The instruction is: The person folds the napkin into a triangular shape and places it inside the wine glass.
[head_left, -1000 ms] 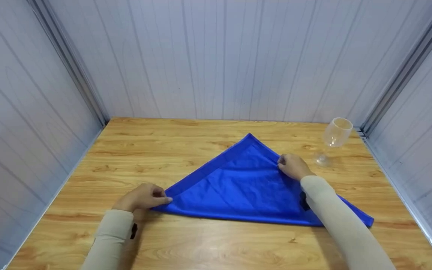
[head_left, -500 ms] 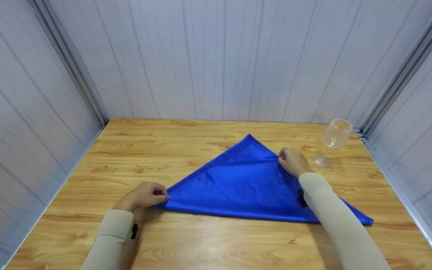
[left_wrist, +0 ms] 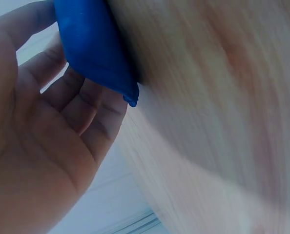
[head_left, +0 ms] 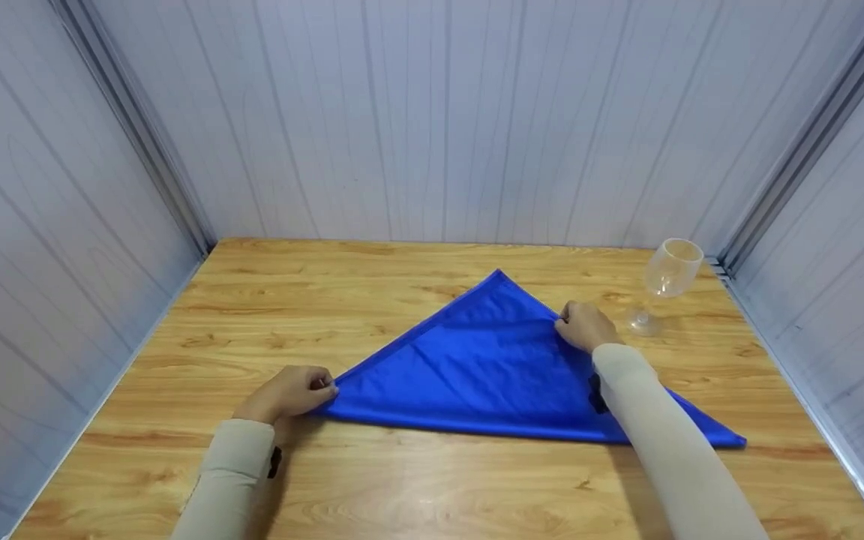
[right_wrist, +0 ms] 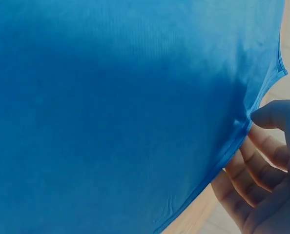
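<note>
A shiny blue cloth napkin, folded into a triangle, lies on the wooden table with its peak pointing to the back wall. My left hand pinches its left corner between thumb and fingers. In the left wrist view the napkin's corner lies across the fingers, its tip poking out past them. On the right slanting edge, below the peak, my right hand pinches the hem. The right wrist view shows the thumb on top of the hem and the other fingers under it. My right forearm covers part of the napkin's right side.
A clear wine glass stands at the back right, close beyond my right hand. Pale panelled walls enclose the wooden table at the back and on both sides.
The right hand has shifted slightly up along the edge, and the left hand slightly left. The napkin's upper layer now nearly meets its left slanting edge, narrowing the strip seen there.
</note>
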{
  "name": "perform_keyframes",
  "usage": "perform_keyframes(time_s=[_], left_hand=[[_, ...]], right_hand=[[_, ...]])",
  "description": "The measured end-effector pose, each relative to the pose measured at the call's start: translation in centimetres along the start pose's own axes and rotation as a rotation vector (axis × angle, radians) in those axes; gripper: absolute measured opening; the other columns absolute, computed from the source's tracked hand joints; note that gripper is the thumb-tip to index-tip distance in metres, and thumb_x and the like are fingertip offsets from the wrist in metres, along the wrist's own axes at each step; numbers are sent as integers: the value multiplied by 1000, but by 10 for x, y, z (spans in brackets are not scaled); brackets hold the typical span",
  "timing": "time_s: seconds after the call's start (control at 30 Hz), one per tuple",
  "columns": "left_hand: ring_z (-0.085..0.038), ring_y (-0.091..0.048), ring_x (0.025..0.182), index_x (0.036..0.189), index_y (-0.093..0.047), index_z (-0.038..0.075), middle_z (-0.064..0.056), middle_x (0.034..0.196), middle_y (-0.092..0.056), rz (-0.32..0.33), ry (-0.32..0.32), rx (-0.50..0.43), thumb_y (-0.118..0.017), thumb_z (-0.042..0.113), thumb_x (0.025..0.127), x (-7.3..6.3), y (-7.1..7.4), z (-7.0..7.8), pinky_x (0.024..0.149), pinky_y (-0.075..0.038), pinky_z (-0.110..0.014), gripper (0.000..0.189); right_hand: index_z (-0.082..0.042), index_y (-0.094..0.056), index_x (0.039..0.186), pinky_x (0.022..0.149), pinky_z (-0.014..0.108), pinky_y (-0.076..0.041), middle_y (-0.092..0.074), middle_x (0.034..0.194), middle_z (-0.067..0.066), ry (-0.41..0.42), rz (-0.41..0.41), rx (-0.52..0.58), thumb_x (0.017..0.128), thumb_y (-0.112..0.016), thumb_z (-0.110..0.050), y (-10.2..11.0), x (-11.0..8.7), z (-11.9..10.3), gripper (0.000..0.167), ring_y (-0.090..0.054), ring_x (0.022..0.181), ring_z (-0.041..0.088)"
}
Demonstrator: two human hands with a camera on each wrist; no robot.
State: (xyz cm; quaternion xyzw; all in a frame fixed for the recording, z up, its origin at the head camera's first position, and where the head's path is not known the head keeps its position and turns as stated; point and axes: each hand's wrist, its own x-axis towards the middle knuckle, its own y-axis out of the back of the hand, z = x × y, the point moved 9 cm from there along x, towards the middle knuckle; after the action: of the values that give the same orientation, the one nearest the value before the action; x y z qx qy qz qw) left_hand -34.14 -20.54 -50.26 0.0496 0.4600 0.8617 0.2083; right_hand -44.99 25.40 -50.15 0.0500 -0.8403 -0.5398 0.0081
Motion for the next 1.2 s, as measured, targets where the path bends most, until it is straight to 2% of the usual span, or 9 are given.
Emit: perform_keyframes(time_s=[0.13,0.4,0.5,0.6,0.73,0.9,1.03,1.2], left_hand=[[-15,-52,71,83,-65,11,2,77,-58,2,16,-4,-64,17,96,0,0,-1,67,-44,-35,14],[-14,-49,68,81,-62,11,3,73,-53,21,74,0,-61,13,92,0,1,-7,64,-40,-33,12],[-14,-47,66,80,-60,11,2,71,-51,24,108,-7,-59,13,93,0,1,-10,63,-38,-32,13],[-15,-47,66,81,-59,11,2,71,-50,26,130,-8,-59,14,93,1,1,-12,63,-38,-31,13],[-15,-49,68,83,-60,10,1,73,-53,34,143,-6,-60,13,93,1,0,-14,64,-40,-32,11],[-16,-50,69,85,-62,9,-1,75,-54,27,160,-19,-60,13,95,2,0,-15,63,-41,-32,11],[-16,-51,69,86,-62,9,0,75,-54,23,161,-11,-60,14,96,2,-1,-15,63,-41,-32,12],[-16,-51,72,90,-62,8,-1,77,-54,11,159,-23,-61,15,98,1,-2,-16,65,-42,-32,11]], right_hand=[[-5,-59,82,66,39,-45,-56,77,7,-13,-19,-14,91,-57,-20,0,-2,6,18,-53,72,23],[-11,-51,69,59,36,-40,-50,68,2,-3,38,-20,88,-58,-13,5,-2,8,21,-48,64,21],[-7,-56,73,60,40,-44,-56,72,5,-12,75,-21,90,-57,-12,6,-3,7,17,-53,67,23],[-3,-63,85,66,48,-50,-64,84,12,-19,106,-30,94,-58,-13,7,-4,5,15,-61,76,29],[-3,-68,94,71,54,-52,-69,94,16,-32,132,-43,97,-62,-17,5,-3,5,16,-65,85,36],[-4,-71,99,69,52,-51,-69,93,14,-38,123,-34,97,-61,-22,4,-2,7,21,-64,80,33],[-2,-70,102,71,52,-51,-69,95,15,-34,108,-25,95,-60,-20,5,-2,9,22,-63,82,32],[-1,-68,101,73,54,-51,-69,97,18,-31,164,-11,95,-55,-14,10,-3,9,19,-65,85,36]])
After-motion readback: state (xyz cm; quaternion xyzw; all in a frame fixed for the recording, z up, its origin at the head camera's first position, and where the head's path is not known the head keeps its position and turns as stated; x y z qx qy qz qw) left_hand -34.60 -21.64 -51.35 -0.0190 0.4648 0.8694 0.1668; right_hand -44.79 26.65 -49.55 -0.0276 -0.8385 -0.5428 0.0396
